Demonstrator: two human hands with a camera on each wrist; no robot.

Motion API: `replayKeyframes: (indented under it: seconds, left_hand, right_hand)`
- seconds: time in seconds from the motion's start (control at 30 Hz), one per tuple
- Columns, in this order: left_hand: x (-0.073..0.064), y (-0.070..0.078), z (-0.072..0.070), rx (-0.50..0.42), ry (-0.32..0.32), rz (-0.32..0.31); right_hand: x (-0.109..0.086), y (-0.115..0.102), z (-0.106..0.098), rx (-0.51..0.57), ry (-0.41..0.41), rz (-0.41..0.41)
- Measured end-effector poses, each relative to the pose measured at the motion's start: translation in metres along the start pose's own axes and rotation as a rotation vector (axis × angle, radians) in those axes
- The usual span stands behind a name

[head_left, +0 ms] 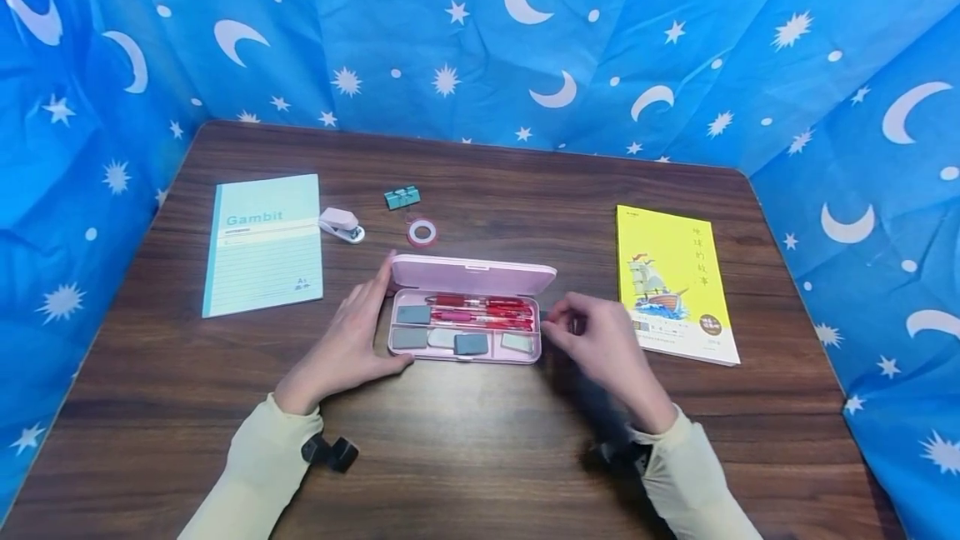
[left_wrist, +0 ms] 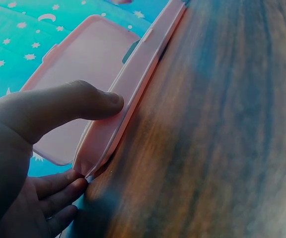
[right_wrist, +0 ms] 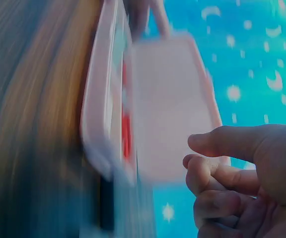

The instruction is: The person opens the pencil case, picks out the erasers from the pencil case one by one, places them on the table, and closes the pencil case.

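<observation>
A pink pencil case (head_left: pixel 402 299) lies on the table with its lid (head_left: pixel 472 275) raised at the back. Several red pens (head_left: pixel 480 317) fill its rear compartment beside a grey eraser (head_left: pixel 413 314); more grey and whitish erasers (head_left: pixel 471 344) lie along the front. My left hand (head_left: pixel 360 327) holds the case's left end, thumb against the front wall, fingers round the end in the left wrist view. Beside the right end is my right hand (head_left: pixel 596 332), fingers curled, thumb close to the index finger, nothing visible between them. A small dark shape (head_left: pixel 545 316) shows between hand and case.
A light blue notebook (head_left: pixel 266 273) lies at the left, a pale pink stapler (head_left: pixel 341 224) by its edge. Behind the case are a teal binder clip (head_left: pixel 402 197) and a roll of tape (head_left: pixel 422 232). A yellow book (head_left: pixel 667 273) lies right, close to the right hand.
</observation>
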State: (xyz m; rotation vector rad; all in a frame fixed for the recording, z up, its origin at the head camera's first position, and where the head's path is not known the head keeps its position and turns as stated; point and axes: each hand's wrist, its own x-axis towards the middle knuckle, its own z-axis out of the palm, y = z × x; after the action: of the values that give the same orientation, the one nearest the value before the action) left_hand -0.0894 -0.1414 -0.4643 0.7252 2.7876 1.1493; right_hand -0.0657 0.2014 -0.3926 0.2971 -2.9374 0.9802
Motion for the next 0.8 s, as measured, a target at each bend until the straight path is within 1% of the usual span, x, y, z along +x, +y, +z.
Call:
replayKeyframes:
  seconds: [0.1,0.2,0.3,0.4,0.57,0.8]
  left_hand:
    - [0.001,0.000,0.000,-0.002,0.004,0.006]
    - [0.002,-0.002,0.000,0.004,0.004,0.006]
    - [0.002,-0.003,0.001,0.008,0.006,0.005]
    - [0.002,-0.004,0.000,0.007,0.009,0.012]
    - [0.000,-0.004,0.000,0.009,0.019,0.029]
    - [0.000,-0.005,0.000,0.010,0.016,0.018]
  right_hand:
    - [0.011,-0.021,0.019,0.001,-0.014,-0.083]
    - [0.022,-0.038,0.039,0.001,-0.045,-0.151]
    - [0.033,-0.050,0.059,0.009,-0.080,-0.209]
    - [0.043,-0.059,0.077,0.015,-0.106,-0.244]
    - [0.055,-0.065,0.095,-0.018,-0.125,-0.263]
    - [0.061,-0.067,0.103,-0.071,-0.138,-0.252]
